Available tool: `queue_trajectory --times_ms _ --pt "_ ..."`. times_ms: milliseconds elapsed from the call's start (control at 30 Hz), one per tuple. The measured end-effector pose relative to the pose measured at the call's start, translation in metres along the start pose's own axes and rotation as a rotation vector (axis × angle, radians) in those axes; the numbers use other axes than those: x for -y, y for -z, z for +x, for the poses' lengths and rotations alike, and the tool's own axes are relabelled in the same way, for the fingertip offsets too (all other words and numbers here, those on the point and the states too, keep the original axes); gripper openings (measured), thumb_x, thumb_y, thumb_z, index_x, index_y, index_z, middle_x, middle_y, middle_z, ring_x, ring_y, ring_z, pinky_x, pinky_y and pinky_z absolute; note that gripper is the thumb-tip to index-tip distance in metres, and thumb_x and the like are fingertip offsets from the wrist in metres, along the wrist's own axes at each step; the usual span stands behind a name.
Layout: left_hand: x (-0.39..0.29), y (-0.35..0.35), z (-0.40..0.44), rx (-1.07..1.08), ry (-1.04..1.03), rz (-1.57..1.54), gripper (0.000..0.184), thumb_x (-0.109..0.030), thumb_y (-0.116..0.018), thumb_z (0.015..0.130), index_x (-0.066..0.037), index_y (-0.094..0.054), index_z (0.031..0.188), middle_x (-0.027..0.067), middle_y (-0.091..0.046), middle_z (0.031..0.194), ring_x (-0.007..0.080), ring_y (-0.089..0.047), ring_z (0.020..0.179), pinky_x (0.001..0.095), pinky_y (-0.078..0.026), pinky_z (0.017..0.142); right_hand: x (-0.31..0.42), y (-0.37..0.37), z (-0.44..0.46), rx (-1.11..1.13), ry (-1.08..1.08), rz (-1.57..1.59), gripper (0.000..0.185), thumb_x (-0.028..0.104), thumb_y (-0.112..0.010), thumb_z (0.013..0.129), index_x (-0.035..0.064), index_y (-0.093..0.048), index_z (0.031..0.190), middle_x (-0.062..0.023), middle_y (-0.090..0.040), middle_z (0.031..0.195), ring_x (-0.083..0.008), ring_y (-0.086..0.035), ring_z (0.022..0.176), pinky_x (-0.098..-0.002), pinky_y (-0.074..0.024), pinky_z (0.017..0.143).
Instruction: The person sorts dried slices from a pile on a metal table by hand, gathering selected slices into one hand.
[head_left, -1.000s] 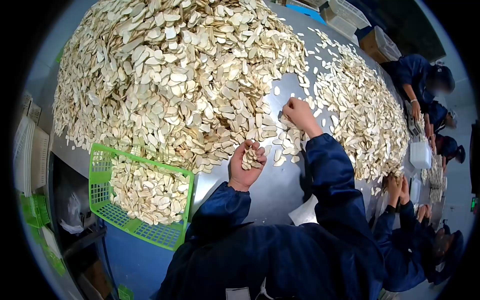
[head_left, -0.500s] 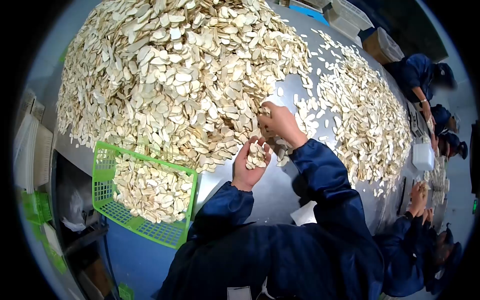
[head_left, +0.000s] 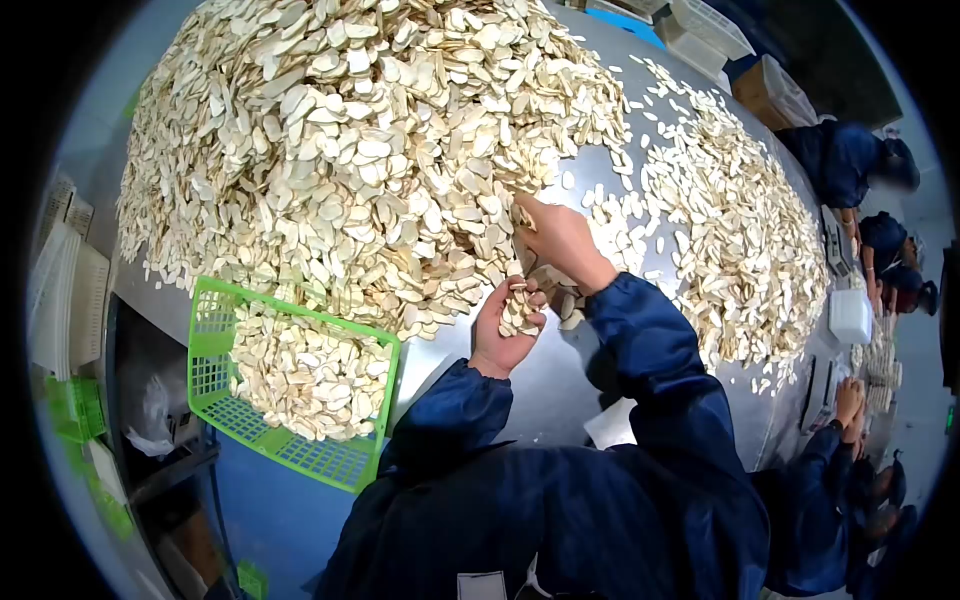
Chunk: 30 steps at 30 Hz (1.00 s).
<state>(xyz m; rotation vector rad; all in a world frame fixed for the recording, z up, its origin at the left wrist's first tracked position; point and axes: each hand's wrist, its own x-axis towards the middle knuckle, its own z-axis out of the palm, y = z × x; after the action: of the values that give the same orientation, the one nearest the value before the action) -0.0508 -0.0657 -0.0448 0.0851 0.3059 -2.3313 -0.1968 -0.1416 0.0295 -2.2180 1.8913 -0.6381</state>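
My left hand [head_left: 500, 335] is palm up, its fingers curled around a small handful of pale dried slices [head_left: 518, 312]. Just above and to the right, my right hand [head_left: 567, 243] reaches to the edge of a large heap of the same slices [head_left: 330, 150]. Its fingers are bent and closed at the heap, and a slice seems pinched at the tips, which are partly hidden. A green plastic basket [head_left: 275, 440], partly filled with slices, stands to the left of my left forearm, tilted at the table's edge.
A second, lower spread of slices [head_left: 740, 240] covers the metal table [head_left: 545, 400] to the right. Beyond it sit a white container [head_left: 849, 316] and several co-workers in dark blue clothes. Plastic crates [head_left: 700, 35] stand at the far side, and stacked white trays [head_left: 75, 300] at the left.
My right hand has shifted slightly and its fingers are tucked closer to the heap. My left hand still cups its slices. A co-worker's hands at the right have moved lower.
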Motion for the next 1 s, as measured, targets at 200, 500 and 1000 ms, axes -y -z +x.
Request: queue_trajectory --times_ms 200,500,1000 --pt "0.001 0.002 0.002 -0.012 -0.003 -0.004 0.015 -0.021 -0.050 0.094 -0.011 -0.059 0.100 0.0054 -0.057 0.099 0.0185 -0.049 0.088 0.0276 -0.044 0.064 -0.033 -0.013 0.002 0.044 -0.039 0.002 0.013 0.021 -0.058 0.081 0.0094 -0.062 0.084 -0.0155 -0.063 0.068 -0.0354 -0.061 0.066 -0.0453 -0.0480 0.060" --pt "0.005 -0.005 0.005 -0.013 -0.066 -0.071 0.024 -0.019 -0.047 0.096 -0.009 -0.058 0.114 0.0125 -0.057 0.123 0.0302 -0.048 0.122 0.0464 -0.034 0.107 -0.022 0.053 -0.029 0.337 -0.313 0.571 0.020 0.018 -0.066 0.079 0.0012 -0.068 0.090 -0.0060 -0.055 0.057 -0.0130 -0.048 0.050 -0.0280 -0.0394 0.051" --pt "0.007 0.011 -0.003 0.083 0.152 -0.041 0.019 -0.023 -0.048 0.095 -0.008 -0.061 0.093 0.0101 -0.060 0.105 0.0277 -0.056 0.103 0.0442 -0.047 0.091 -0.038 0.000 -0.012 0.028 0.273 -0.024 0.031 0.010 -0.063 0.071 0.0081 -0.064 0.102 -0.0166 -0.053 0.122 -0.0384 -0.046 0.118 -0.0443 -0.0397 0.098"
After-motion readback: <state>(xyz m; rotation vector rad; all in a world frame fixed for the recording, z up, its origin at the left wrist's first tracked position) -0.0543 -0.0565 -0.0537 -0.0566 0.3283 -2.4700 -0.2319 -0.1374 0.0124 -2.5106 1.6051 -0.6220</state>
